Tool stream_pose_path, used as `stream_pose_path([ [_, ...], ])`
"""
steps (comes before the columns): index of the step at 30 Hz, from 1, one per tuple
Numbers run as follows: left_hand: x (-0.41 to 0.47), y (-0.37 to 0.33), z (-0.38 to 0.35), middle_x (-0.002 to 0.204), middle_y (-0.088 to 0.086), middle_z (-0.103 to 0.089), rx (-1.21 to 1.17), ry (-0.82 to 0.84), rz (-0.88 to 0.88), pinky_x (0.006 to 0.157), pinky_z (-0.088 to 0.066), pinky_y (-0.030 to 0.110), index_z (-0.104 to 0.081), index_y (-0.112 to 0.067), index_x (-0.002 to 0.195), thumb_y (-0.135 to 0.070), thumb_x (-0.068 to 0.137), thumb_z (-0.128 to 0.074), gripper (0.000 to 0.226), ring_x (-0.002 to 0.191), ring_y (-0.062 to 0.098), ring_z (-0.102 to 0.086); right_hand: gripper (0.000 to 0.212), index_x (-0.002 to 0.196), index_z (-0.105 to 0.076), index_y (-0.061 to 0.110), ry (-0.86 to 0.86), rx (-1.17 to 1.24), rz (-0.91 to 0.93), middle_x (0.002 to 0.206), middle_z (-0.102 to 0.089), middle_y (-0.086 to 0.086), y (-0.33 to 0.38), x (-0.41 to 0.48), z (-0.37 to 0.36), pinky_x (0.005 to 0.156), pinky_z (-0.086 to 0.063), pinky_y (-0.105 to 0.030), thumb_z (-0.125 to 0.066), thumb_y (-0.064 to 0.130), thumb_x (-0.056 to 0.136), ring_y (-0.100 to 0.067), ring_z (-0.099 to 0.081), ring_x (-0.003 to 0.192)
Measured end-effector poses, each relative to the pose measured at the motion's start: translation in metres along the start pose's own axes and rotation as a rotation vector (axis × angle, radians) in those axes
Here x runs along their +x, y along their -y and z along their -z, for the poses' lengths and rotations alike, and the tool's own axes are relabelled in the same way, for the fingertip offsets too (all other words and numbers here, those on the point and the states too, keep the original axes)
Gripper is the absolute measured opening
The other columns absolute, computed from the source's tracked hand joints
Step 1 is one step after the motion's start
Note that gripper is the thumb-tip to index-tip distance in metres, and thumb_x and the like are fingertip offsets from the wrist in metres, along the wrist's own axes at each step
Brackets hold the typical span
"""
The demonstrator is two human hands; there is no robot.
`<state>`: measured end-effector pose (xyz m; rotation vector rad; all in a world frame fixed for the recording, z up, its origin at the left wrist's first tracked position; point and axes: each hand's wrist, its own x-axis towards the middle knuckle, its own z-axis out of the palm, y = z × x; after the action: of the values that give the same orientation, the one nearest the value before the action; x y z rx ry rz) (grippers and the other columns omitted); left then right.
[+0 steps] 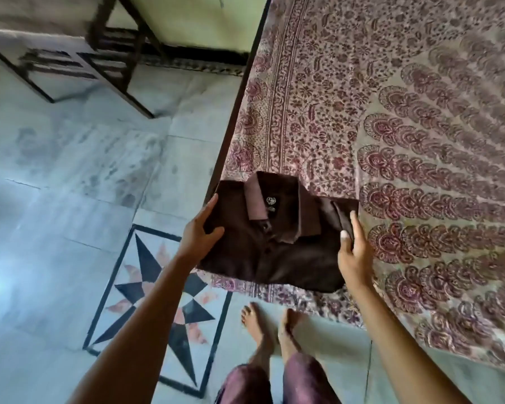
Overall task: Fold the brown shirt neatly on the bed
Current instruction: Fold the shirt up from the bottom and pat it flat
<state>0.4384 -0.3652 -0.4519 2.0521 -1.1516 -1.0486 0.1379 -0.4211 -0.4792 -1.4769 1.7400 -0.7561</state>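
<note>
Looking down, we see the bed [391, 112] filling the right side of the view, covered by a sheet printed with maroon flowers and scalloped rows, its dark edge running diagonally down toward us. To its left lies the pale tiled floor [70, 170] with a black and pink star inlay [158, 301], and a dark wooden chair [114, 53] stands farther back near the wall. At the near corner of the bed we find the brown shirt [277, 246], already folded into a compact rectangle with its collar and label facing up; its left part reaches out past the bed's dark edge, and we cannot tell whether it rests on the sheet or is lifted slightly. Our two bare forearms reach in from below to either side of it. Our left hand [199, 237] takes the shirt's left edge in a pinching grip, thumb laid on top of the cloth and the fingers beneath or along the side, so the hand is partly closed around the fabric. Our right hand [356, 252] meets the right edge, where a folded sleeve shows, with the thumb pressing the top of the cloth and the fingers extended loosely alongside; this grip is more relaxed, and we cannot tell if the fingers truly clamp the underside. Below the shirt, our bare feet [271, 330] stand on the tiles just beside the hanging sheet.
</note>
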Motion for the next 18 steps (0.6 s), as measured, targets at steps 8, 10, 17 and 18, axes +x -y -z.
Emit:
stream_pose_path([
  [8,0.055,0.065,-0.046,0.136,0.009,-0.043,0.041,-0.073,0.040,0.106,-0.035,0.028,-0.035,-0.019,0.143,-0.010,0.086,-0.063,0.064,0.123,0.016,-0.044,0.075,0.146,-0.018,0.007,0.013,0.039,-0.213,0.152,-0.023,-0.014,-0.053,0.025,-0.039,0.112,-0.023,-0.029,-0.044,0.043,0.086,-0.023,-0.028,0.138],
  [10,0.041,0.074,-0.050,0.134,0.005,-0.050,-0.098,-0.141,0.139,0.105,-0.040,0.034,-0.039,-0.020,0.139,-0.019,0.087,-0.063,0.057,0.120,0.015,-0.050,0.081,0.145,-0.022,0.010,0.022,0.072,-0.317,0.148,-0.031,-0.009,-0.057,0.003,-0.037,0.107,-0.027,-0.022,-0.048,0.052,0.080,-0.018,-0.033,0.134],
  [17,-0.009,0.099,-0.043,0.113,0.013,-0.062,-0.253,-0.039,0.444,0.091,-0.051,0.041,-0.054,-0.014,0.117,-0.043,0.078,-0.064,0.049,0.105,0.030,-0.061,0.090,0.127,-0.045,0.002,0.099,-0.068,-0.346,0.124,-0.053,-0.018,-0.067,-0.050,-0.042,0.096,-0.042,-0.041,-0.060,0.065,0.065,-0.032,-0.051,0.114],
  [18,-0.007,0.098,-0.040,0.111,0.014,-0.063,-0.256,-0.015,0.462,0.091,-0.051,0.042,-0.055,-0.012,0.114,-0.036,0.080,-0.065,0.043,0.105,0.034,-0.061,0.090,0.132,-0.041,-0.001,0.093,-0.093,-0.394,0.130,-0.050,-0.021,-0.065,-0.050,-0.044,0.100,-0.039,-0.041,-0.064,0.059,0.069,-0.033,-0.048,0.119],
])
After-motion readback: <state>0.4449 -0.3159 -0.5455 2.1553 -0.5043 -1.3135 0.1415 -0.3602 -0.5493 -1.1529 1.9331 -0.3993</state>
